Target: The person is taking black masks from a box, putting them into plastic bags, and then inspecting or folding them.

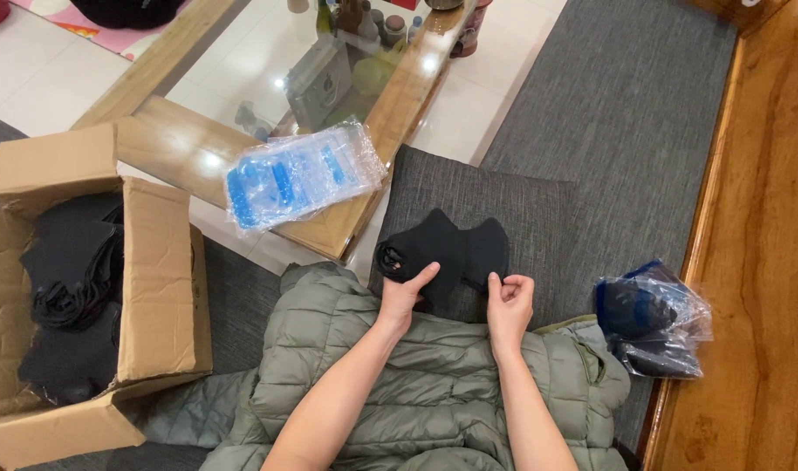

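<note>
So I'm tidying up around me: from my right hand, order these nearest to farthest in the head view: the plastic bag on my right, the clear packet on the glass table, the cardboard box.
From the right hand:
1. Plastic bag, just to its right on the grey mat.
2. Clear packet, up and to the left on the table edge.
3. Cardboard box, far left, holding dark fabric.

The garment lies on the cushion, at its near edge. The left hand grips the garment's left part; the right hand pinches its right part. The padded jacket lies nearest the person, under both forearms, overlapping the cushion's near edge. The cardboard box stands at far left, with folded fabric items inside. Behind the jacket, the plastic packet rests on the near corner of the glass table. The filled bag lies right of the jacket, against the wooden ledge.
</note>
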